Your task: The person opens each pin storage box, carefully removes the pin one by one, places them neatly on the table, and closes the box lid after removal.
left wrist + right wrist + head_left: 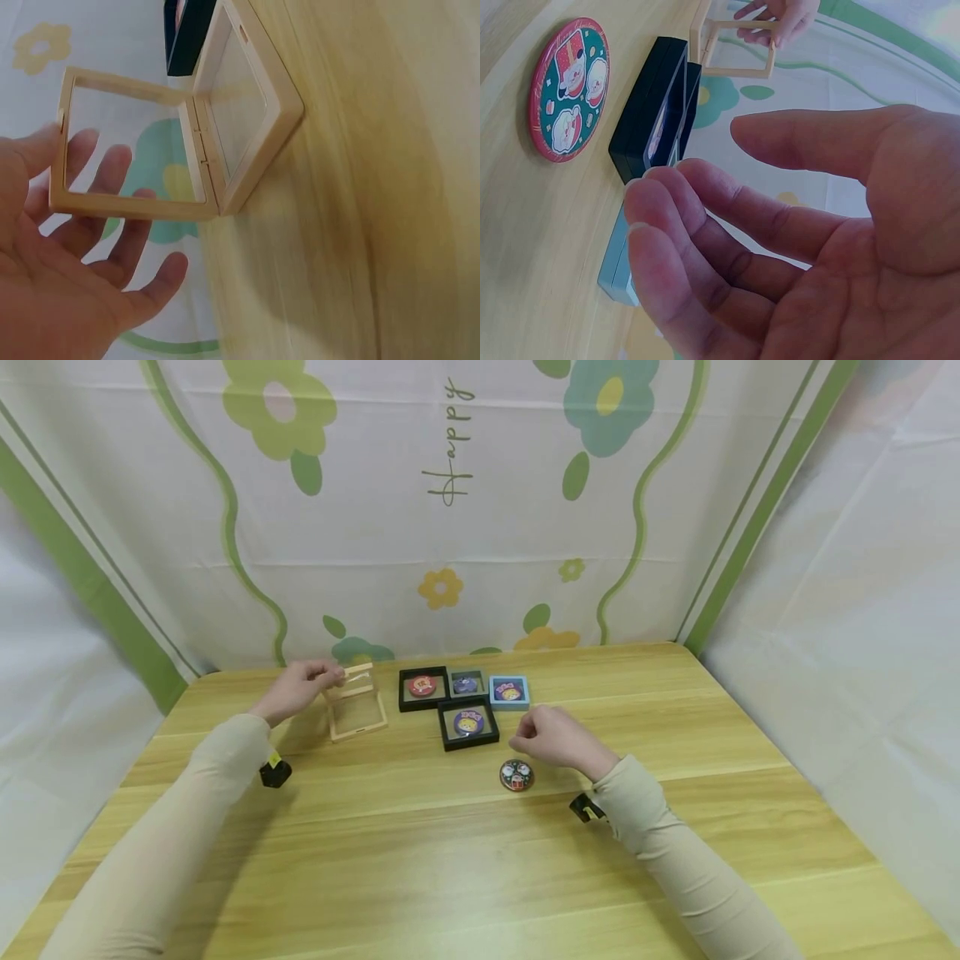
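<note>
Left hand [298,683]: we see thumb and fingers pinching the raised half of the hinged tan display frame [135,207]; its other half lies on the wooden table [420,860].
Right hand [561,739]: we find it loosely bent, thumb apart, holding nothing, near the Santa badge [570,90].
Hidden: fingers cover part of the light-blue frame [616,264] in our right wrist view.
Cut off: a black frame [186,45], at our left wrist view's top.
Illegible: the badge's rim lettering.

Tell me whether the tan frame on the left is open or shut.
Open. The two hinged halves of the tan frame stand apart, and the left hand holds one up by its edge.
</note>
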The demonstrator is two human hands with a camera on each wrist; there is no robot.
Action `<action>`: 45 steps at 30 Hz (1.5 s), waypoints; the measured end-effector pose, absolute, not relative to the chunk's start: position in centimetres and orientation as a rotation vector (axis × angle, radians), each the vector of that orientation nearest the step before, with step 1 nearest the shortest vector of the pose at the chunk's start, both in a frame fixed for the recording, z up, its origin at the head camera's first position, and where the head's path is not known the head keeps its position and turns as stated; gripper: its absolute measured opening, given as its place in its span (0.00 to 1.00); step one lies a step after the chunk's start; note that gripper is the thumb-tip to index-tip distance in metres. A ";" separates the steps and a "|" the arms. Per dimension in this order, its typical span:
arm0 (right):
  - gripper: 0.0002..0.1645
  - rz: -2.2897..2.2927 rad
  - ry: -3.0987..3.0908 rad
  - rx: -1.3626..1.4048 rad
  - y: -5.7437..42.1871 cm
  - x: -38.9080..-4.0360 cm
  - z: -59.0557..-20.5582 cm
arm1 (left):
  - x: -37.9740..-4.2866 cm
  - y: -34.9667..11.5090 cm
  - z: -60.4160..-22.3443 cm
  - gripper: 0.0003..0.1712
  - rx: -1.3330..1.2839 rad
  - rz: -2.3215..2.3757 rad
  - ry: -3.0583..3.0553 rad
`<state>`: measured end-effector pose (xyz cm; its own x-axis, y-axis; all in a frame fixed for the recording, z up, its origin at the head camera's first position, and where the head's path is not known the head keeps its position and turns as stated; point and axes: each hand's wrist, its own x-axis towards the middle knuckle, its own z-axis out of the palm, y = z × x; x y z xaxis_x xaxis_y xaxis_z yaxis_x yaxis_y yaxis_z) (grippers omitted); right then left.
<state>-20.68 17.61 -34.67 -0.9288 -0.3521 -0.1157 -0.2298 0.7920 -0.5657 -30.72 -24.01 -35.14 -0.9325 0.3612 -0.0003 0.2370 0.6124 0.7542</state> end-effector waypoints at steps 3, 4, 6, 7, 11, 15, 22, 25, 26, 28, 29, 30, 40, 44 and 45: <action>0.12 -0.836 2.764 -0.455 17.6 -20.7 -34.8 | -30.6 -24.0 -35.2 0.26 0.523 1.179 2.707; 0.12 -0.837 2.764 -0.457 17.6 -20.7 -34.8 | -30.6 -24.0 -35.2 0.26 0.530 1.163 2.713; 0.13 -0.838 2.764 -0.460 17.6 -20.7 -34.8 | -30.5 -24.0 -35.3 0.25 0.545 1.125 2.721; 0.12 -0.837 2.764 -0.462 17.6 -20.7 -34.8 | -30.5 -24.0 -35.3 0.25 0.556 1.100 2.729; 0.12 -0.837 2.762 -0.466 17.6 -20.7 -34.8 | -30.3 -23.9 -35.7 0.20 0.631 1.017 2.745; 0.13 -0.833 2.755 -0.466 17.5 -20.6 -34.7 | -30.4 -23.9 -36.4 0.16 0.738 0.923 2.782; 0.13 -0.827 2.752 -0.472 17.5 -20.7 -34.7 | -30.1 -23.6 -36.8 0.10 0.801 0.820 2.832; 0.13 -0.823 2.755 -0.481 17.6 -20.7 -34.8 | -30.1 -23.6 -36.9 0.09 0.826 0.816 2.833; 0.13 -0.823 2.754 -0.483 17.6 -20.7 -34.8 | -30.1 -23.6 -37.0 0.09 0.831 0.816 2.833; 0.13 -0.823 2.752 -0.485 17.6 -20.7 -34.8 | -30.1 -23.7 -37.0 0.08 0.845 0.814 2.836; 0.13 -0.824 2.750 -0.485 17.6 -20.8 -34.8 | -30.2 -23.7 -37.1 0.08 0.853 0.814 2.838; 0.13 -0.825 2.746 -0.483 17.6 -20.7 -34.8 | -30.2 -23.6 -37.1 0.08 0.856 0.819 2.838; 0.14 -0.822 2.740 -0.482 17.6 -20.7 -34.7 | -30.4 -23.8 -37.3 0.07 0.885 0.805 2.859; 0.13 -0.806 2.748 -0.490 17.6 -20.7 -34.8 | -30.4 -23.9 -37.4 0.06 0.886 0.784 2.871; 0.13 -0.805 2.747 -0.491 17.6 -20.7 -34.8 | -30.4 -23.9 -37.4 0.06 0.887 0.777 2.876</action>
